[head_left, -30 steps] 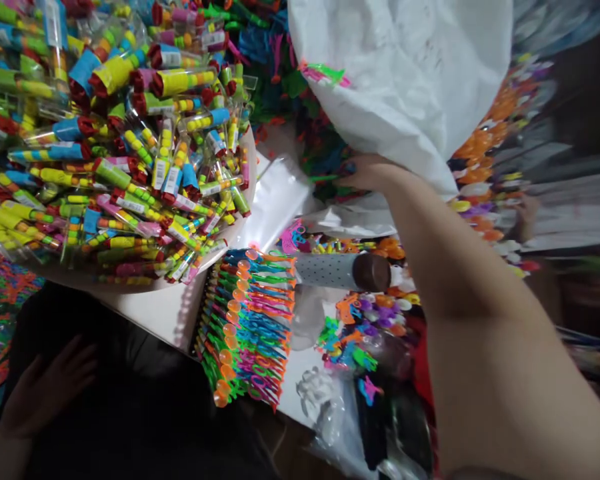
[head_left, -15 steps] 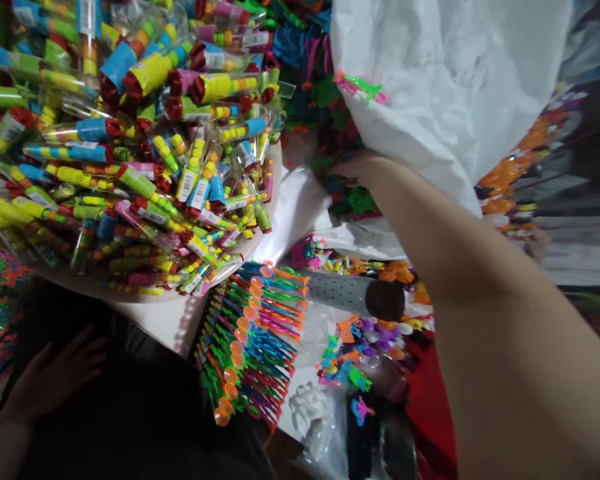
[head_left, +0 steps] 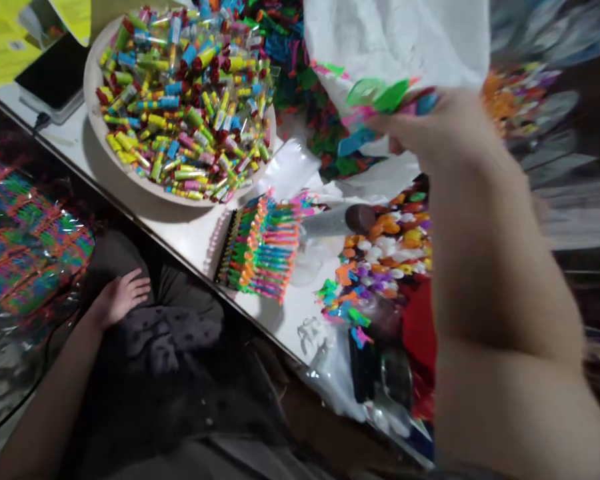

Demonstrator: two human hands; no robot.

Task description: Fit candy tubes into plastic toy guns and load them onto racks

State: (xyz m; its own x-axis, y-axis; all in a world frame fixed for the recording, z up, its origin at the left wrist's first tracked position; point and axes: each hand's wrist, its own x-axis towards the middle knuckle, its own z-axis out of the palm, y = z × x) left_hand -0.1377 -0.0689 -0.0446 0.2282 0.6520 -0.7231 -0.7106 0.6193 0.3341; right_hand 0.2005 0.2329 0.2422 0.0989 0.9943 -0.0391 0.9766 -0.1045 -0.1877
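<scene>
Clutching blurred, brightly coloured plastic pieces point(head_left: 387, 97) in what appears a closed grip, the right hand point(head_left: 425, 127) has risen from the heap point(head_left: 307, 87) beside a white sack point(head_left: 405, 37). The left hand point(head_left: 126, 293) rests loosely open on a leg point(head_left: 114, 263); white labels point(head_left: 175, 32) on tubes point(head_left: 207, 57) nearby are too small to read.

Head camera, close above table point(head_left: 189, 233), facing forward, down.

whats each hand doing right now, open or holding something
Left hand: open, resting on the dark-clothed leg.
Right hand: closed on small green, pink and blue plastic pieces, blurred.
</scene>
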